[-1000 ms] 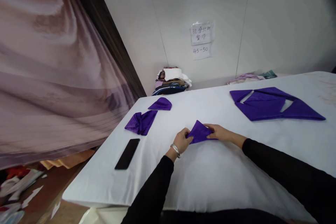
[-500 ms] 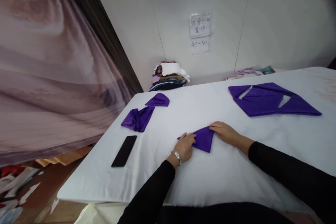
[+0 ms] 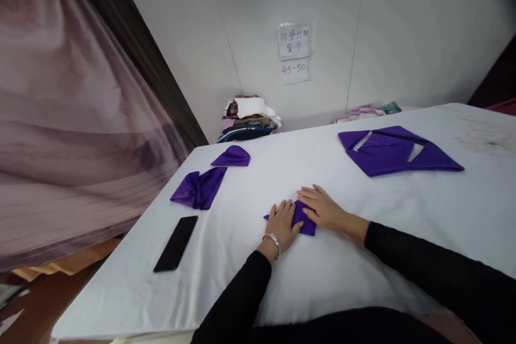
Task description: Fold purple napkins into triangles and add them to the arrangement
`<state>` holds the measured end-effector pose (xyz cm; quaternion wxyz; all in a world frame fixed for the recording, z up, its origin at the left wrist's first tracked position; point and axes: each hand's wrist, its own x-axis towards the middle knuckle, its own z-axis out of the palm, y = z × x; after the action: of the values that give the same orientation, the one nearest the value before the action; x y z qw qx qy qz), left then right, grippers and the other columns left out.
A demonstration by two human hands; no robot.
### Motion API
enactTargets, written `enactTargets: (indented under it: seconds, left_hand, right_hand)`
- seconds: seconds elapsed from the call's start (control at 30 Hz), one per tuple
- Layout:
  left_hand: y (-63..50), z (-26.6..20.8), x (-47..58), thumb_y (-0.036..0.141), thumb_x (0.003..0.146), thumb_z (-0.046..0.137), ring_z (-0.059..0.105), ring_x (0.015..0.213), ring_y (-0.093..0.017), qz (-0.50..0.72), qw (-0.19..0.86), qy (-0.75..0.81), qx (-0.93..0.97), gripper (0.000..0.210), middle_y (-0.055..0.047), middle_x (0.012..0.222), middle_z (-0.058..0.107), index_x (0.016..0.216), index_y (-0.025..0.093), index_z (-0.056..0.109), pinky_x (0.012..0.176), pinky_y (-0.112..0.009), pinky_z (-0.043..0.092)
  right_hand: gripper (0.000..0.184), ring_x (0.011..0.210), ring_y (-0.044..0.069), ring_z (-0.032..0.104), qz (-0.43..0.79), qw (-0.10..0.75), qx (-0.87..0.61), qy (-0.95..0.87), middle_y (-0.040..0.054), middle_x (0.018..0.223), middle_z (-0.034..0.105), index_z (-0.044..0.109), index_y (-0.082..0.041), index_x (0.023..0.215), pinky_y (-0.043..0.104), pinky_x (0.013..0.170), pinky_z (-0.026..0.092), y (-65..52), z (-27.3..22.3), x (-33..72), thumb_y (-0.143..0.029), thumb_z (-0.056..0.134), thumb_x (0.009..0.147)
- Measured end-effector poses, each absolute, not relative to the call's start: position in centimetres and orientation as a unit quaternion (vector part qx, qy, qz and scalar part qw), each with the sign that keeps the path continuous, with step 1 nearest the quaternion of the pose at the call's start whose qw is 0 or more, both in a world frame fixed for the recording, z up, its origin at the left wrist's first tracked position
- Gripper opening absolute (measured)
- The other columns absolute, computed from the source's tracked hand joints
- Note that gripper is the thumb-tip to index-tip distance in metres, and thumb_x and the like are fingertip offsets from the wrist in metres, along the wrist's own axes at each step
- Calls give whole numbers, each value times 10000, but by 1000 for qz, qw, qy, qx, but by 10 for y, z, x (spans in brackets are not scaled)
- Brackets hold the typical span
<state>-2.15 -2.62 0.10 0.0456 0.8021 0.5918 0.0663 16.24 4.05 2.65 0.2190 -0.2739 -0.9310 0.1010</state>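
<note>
A purple cloth napkin (image 3: 308,227), folded small into a pointed shape, lies in front of me. Most of it is covered by my hands, and only its left tip and right part show. My left hand (image 3: 281,227), with a silver bracelet at the wrist, rests flat on its left half, fingers spread. Across its upper right edge lies my right hand (image 3: 323,209), fingers stretched out and pressing lightly on the cloth. Neither hand grips the napkin.
Two folded purple napkins lie at the left, a rounded one (image 3: 233,156) and a crossed one (image 3: 199,188). A black phone (image 3: 176,244) is nearer me. Another purple napkin (image 3: 397,153) lies at right on the white tablecloth (image 3: 278,161). Folded clothes (image 3: 250,118) stand behind the table.
My right hand has moved from the napkin's upper right corner onto its top, and its fingers have spread out. My left hand stays on the cloth. The view has shifted slightly right.
</note>
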Motion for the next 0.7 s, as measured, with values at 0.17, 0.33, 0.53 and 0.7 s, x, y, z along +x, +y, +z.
enactTargets:
  seconds: [0.17,0.33,0.53,0.7]
  left_hand:
    - [-26,-1,-22,350,886,330,166,1342,-265,32,10,575,818,518,-69,1438,310,1382,206,283,1086,-507,107]
    - [-26,-1,-22,397,890,314,168,1345,-248,41,18,584,810,551,-49,1447,294,1405,230,208,1088,-496,129]
    - [-25,0,-24,486,901,244,182,1344,-223,54,31,590,805,586,-72,1451,280,1390,164,246,1095,-478,135]
    - [-31,4,-28,544,884,232,185,1343,-242,54,47,619,783,643,-85,1450,274,1391,149,241,1090,-501,136]
  right_hand:
    - [604,1342,234,155,190,155,-251,-936,118,1446,278,306,-153,1381,467,1077,54,18,37,105,-509,322,893]
    - [728,1347,258,126,216,101,-335,-911,136,1463,219,261,-124,1400,465,1071,67,31,15,104,-619,229,867]
    - [747,1336,271,170,120,106,-408,-899,128,1443,281,342,-137,1368,452,1067,110,53,-5,144,-656,244,839]
    - [711,1325,249,218,94,113,-421,-895,96,1437,304,309,-193,1384,470,1057,144,62,-11,170,-650,229,845]
